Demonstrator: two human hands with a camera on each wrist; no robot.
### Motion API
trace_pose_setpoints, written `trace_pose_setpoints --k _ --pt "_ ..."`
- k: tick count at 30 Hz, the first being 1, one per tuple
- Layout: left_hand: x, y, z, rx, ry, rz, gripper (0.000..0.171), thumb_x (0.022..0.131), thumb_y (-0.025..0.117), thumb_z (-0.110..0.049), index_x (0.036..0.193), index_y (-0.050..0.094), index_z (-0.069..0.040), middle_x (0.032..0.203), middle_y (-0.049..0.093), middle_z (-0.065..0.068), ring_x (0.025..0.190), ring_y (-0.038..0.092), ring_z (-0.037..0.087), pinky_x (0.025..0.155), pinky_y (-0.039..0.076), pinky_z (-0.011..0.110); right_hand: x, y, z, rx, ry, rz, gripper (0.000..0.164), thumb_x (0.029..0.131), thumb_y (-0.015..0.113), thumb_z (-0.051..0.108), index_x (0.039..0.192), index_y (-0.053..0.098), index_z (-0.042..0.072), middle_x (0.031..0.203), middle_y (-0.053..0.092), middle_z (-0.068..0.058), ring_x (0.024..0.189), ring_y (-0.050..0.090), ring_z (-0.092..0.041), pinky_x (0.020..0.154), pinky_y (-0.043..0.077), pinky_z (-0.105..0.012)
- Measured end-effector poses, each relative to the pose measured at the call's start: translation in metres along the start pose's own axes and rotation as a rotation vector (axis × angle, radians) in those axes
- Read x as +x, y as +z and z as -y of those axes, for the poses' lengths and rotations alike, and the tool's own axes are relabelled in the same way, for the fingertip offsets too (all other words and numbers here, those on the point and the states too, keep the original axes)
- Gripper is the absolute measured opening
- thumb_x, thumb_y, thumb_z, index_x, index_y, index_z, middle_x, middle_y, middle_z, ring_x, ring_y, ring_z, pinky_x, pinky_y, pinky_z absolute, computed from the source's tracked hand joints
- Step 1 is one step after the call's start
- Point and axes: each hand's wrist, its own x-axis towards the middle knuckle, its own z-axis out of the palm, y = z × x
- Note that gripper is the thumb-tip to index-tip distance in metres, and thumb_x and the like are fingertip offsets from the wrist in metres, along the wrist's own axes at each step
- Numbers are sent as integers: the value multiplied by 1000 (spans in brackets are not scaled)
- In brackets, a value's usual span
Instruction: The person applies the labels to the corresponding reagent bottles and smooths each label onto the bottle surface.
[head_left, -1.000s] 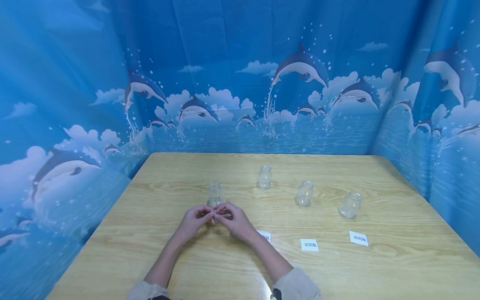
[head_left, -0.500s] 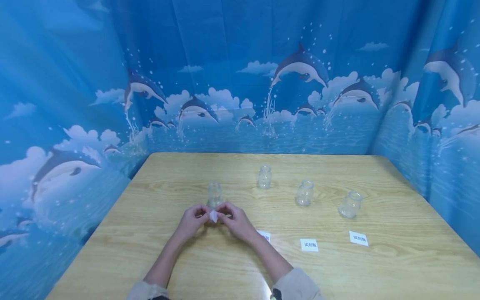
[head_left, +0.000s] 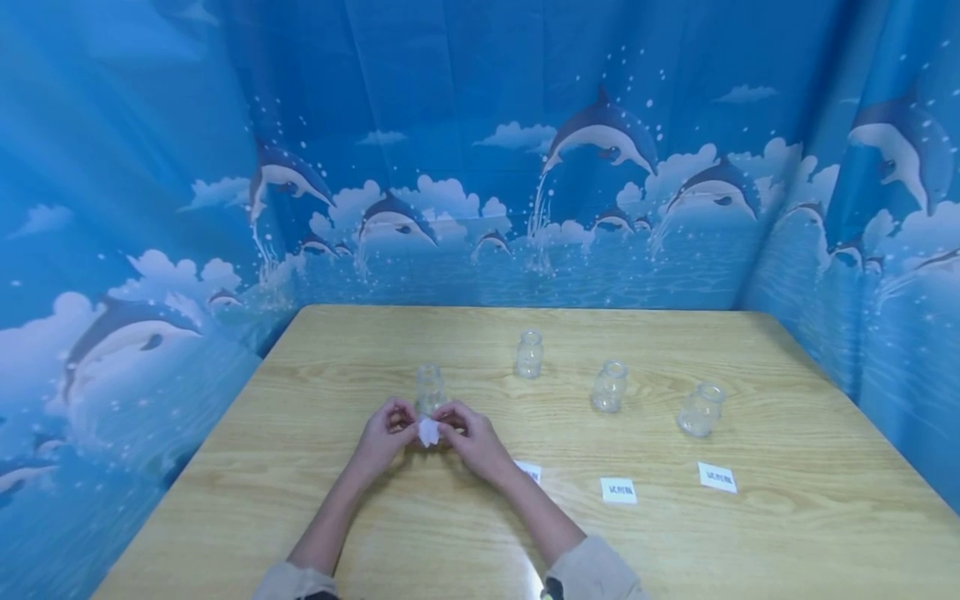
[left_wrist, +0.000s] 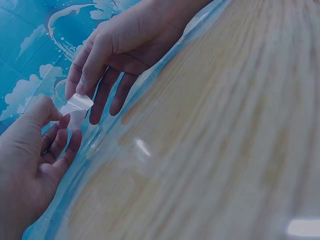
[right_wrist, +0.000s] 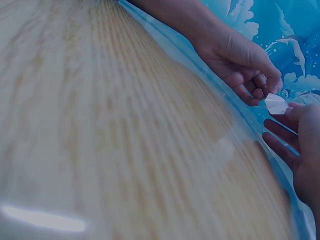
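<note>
In the head view, a small white paper label point(head_left: 428, 432) is held between both hands, in front of a clear glass jar point(head_left: 430, 385). My left hand point(head_left: 381, 437) pinches its left side between thumb and forefinger. On the opposite side, my right hand point(head_left: 471, 442) pinches it the same way. Seen from the left wrist, the label point(left_wrist: 79, 106) is bent, with a glossy upper part and a second white part below. Creases run across the label point(right_wrist: 275, 104) in the right wrist view, where the lower fingers of my right hand point(right_wrist: 305, 150) are extended.
Three more clear glass jars stand on the wooden table point(head_left: 360, 342): one at the back point(head_left: 529, 354), one right of centre point(head_left: 610, 387) and one farther right point(head_left: 701, 410). Printed white labels lie nearer, including a middle label point(head_left: 618, 490) and a right label point(head_left: 717, 477). A dolphin-patterned curtain point(head_left: 465, 125) surrounds the table.
The white label, barely visible between the fingertips at first, now shows its broad face and has spread wider. The hands have shifted only slightly; the jars have stayed put.
</note>
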Motion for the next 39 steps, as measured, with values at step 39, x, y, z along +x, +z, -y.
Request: trace_pose_setpoints --k 39 --pt "5 -42 7 219 -76 -68 28 84 68 -20 105 67 0 96 64 10 82 54 18 66 46 23 1 0 3 -46 40 -94 16 88 53 -7 102 56 -13 90 61 -26 77 59 -41 65 52 -46"
